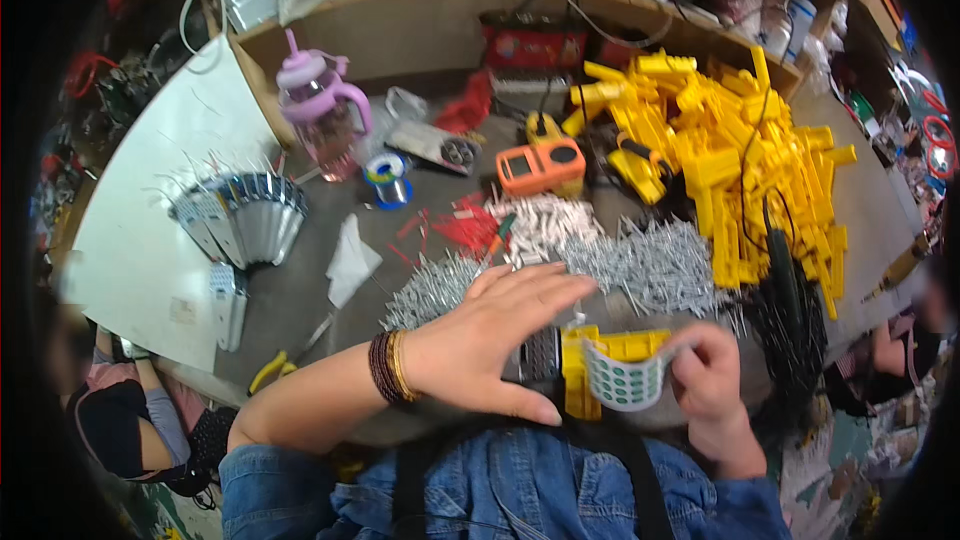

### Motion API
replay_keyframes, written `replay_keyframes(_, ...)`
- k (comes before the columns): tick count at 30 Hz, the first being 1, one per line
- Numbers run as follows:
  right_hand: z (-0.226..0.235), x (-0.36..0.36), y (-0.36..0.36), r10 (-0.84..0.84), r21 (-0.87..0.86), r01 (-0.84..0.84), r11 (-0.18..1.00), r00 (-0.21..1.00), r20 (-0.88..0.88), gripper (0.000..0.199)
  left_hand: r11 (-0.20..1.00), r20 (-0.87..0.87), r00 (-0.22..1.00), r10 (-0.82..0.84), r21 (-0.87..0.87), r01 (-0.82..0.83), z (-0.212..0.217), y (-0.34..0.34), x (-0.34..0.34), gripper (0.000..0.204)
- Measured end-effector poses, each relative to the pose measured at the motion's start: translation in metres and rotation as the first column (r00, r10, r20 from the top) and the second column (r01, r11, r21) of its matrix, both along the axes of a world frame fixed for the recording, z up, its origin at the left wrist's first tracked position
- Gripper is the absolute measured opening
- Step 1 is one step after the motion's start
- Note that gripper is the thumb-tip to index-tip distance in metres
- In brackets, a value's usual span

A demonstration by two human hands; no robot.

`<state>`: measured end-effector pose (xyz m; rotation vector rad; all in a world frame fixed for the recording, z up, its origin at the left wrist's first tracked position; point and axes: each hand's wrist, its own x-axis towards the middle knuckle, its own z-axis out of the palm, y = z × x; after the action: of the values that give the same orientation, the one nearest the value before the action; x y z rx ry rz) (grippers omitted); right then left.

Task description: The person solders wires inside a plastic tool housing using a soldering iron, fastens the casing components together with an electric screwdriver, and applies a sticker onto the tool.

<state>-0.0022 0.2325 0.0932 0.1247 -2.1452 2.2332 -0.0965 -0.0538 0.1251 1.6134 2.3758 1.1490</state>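
While my left hand (pixel 490 340) is lying flat, fingers spread, steadying a yellow plastic part (pixel 600 365), my right hand (pixel 710 380) is pinching a sticker sheet (pixel 625 380). I am holding it beside that part.

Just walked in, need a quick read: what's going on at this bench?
A person works over a cluttered table. The left hand lies flat on a yellow plastic part with a dark metal piece at the near edge. The right hand pinches a curled white sheet of round stickers beside that part. Behind the hands are heaps of small metal pins, and farther back a big pile of the same yellow parts. An orange meter and a pink bottle stand toward the back.
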Motion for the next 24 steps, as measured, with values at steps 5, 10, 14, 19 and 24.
replay_keyframes(5, 0.022, -0.020, -0.010, 0.101, -0.146, -0.114, 0.983, 0.991, -0.091, 0.007, 1.000, 0.493, 0.870, 0.004, 0.015, -0.013, 0.004, -0.009, 0.031, 0.053)
replay_keyframes(10, 0.024, -0.012, -0.015, 0.106, -0.156, -0.120, 0.980, 0.990, -0.097, 0.019, 0.965, 0.678, 0.707, 0.198, -0.010, -0.261, 0.002, -0.032, 0.058, 0.058)
replay_keyframes(14, 0.040, -0.017, -0.035, 0.438, 0.182, -0.414, 0.892, 0.892, -0.113, 0.041, 0.967, 0.486, 0.847, 0.214, 0.015, -0.253, 0.003, 0.001, 0.076, 0.049)
replay_keyframes(19, 0.017, -0.010, -0.049, 0.520, -0.071, -0.544, 0.836, 0.827, -0.212, 0.040, 0.388, 0.693, 0.721, -0.027, 0.672, -0.631, -0.002, 0.037, 0.091, 0.027)
replay_keyframes(24, -0.017, 0.011, -0.025, 0.444, -0.097, -0.451, 0.887, 0.892, -0.082, 0.040, 0.252, 0.600, 0.764, 0.238, 0.721, -0.645, -0.029, 0.018, 0.117, 0.077)
